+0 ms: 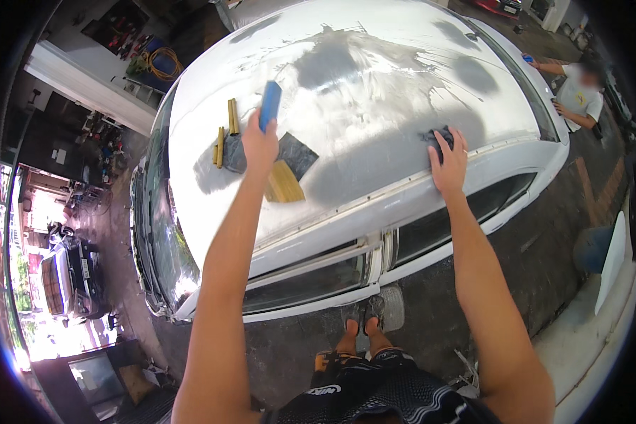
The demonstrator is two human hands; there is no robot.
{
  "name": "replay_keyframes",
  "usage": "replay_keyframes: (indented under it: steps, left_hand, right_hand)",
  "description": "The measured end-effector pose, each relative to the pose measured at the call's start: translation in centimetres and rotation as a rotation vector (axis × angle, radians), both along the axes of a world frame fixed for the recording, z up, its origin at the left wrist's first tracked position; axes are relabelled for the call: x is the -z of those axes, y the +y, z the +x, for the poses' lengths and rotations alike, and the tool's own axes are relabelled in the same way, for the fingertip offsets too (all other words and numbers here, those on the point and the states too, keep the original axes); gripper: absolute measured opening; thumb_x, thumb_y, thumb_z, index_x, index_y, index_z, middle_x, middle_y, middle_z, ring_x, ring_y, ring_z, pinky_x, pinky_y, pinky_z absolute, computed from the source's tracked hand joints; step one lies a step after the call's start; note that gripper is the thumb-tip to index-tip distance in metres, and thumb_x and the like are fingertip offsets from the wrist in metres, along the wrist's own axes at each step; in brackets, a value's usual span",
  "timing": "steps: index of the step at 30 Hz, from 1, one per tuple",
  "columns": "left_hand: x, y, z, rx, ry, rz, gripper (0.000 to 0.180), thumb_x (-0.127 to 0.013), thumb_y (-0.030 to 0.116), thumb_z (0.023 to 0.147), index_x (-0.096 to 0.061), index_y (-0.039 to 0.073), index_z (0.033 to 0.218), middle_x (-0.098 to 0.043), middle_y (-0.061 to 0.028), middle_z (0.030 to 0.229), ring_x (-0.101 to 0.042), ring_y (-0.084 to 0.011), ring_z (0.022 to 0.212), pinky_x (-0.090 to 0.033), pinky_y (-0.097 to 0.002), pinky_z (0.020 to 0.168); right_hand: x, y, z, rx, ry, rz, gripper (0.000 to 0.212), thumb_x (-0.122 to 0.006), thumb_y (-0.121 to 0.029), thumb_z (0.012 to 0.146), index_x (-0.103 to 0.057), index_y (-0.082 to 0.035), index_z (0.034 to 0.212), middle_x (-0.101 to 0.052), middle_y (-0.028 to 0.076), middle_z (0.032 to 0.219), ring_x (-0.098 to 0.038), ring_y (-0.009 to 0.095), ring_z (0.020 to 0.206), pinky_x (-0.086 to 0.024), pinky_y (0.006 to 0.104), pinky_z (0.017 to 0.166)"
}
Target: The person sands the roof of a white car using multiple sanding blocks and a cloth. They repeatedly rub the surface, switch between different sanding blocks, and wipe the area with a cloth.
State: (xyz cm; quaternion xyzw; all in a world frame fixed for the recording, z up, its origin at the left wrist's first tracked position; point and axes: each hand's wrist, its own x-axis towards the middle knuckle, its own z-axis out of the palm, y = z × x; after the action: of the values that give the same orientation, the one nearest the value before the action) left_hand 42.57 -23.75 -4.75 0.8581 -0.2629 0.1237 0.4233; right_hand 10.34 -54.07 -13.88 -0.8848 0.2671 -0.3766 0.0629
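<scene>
My left hand (261, 145) is closed round a long blue sanding block (269, 104), held over the left part of a white car roof (205, 78). Under and beside that hand lie dark sheets (298, 154) that look like sandpaper, a yellow-brown block (285, 184) and several thin yellow-brown sticks (233, 116). My right hand (451, 164) rests near the roof's near edge, its fingers curled over a crumpled dark cloth (442, 141). Grey patches (332, 60) and wet-looking streaks mark the roof paint.
A person (579, 95) stands at the car's far right side with hands near it. The car's side windows (459, 219) lie below the roof edge. A white panel (613, 265) stands at the right. Another car (67, 275) is parked at the left, near a bright opening.
</scene>
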Motion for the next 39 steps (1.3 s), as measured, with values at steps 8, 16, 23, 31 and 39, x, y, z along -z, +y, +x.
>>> replay_keyframes:
  steps: [8, 16, 23, 31, 39]
  left_hand:
    - [5.9, -5.6, 18.9, -0.276, -0.257, 0.388, 0.049, -0.068, 0.019, 0.094, -0.057, 0.007, 0.141, -0.074, -0.0203, 0.117, -0.071, -0.0416, 0.105, -0.056, -0.0524, 0.09]
    - [8.0, -21.0, 12.8, -0.066, -0.17, 0.233, 0.043, -0.061, 0.025, 0.095, -0.061, 0.009, 0.135, -0.07, -0.0131, 0.128, -0.068, -0.0372, 0.111, -0.054, -0.049, 0.094]
    - [8.8, -25.6, -7.5, 0.534, -0.238, 0.15, 0.056, -0.058, -0.005, 0.088, -0.057, 0.006, 0.142, -0.059, -0.017, 0.147, -0.053, -0.0328, 0.139, -0.041, -0.0444, 0.119]
    - [7.3, -16.2, 16.8, -0.11, -0.202, 0.172, 0.048, -0.061, 0.017, 0.096, -0.059, 0.013, 0.143, -0.073, -0.0141, 0.124, -0.07, -0.037, 0.111, -0.055, -0.0479, 0.094]
    - [8.3, -18.3, 25.7, -0.217, -0.202, 0.361, 0.05, -0.065, 0.019, 0.095, -0.056, 0.012, 0.145, -0.072, -0.0167, 0.126, -0.069, -0.0388, 0.114, -0.054, -0.0501, 0.097]
  right_hand:
    - [-0.4, 0.6, -0.2, -0.04, 0.013, 0.129, 0.039, -0.068, -0.018, 0.092, -0.07, -0.013, 0.13, -0.052, 0.016, 0.148, -0.043, 0.042, 0.141, -0.036, 0.0543, 0.114]
    - [-0.5, 0.0, -0.9, -0.034, 0.038, 0.16, 0.043, -0.069, -0.015, 0.088, -0.069, -0.014, 0.131, -0.05, 0.015, 0.15, -0.04, 0.042, 0.145, -0.034, 0.0549, 0.115]
    - [-0.3, -0.6, -1.1, -0.008, 0.062, 0.142, 0.043, -0.069, -0.016, 0.088, -0.069, -0.013, 0.131, -0.049, 0.015, 0.15, -0.039, 0.041, 0.146, -0.034, 0.0553, 0.115]
    - [-0.7, -0.1, -0.5, -0.03, 0.068, 0.167, 0.043, -0.069, -0.017, 0.088, -0.069, -0.012, 0.131, -0.049, 0.016, 0.15, -0.039, 0.042, 0.146, -0.034, 0.056, 0.114]
    - [-1.0, -0.1, -0.7, -0.036, 0.073, 0.189, 0.044, -0.069, -0.017, 0.087, -0.069, -0.012, 0.131, -0.049, 0.017, 0.15, -0.039, 0.043, 0.146, -0.034, 0.0563, 0.114]
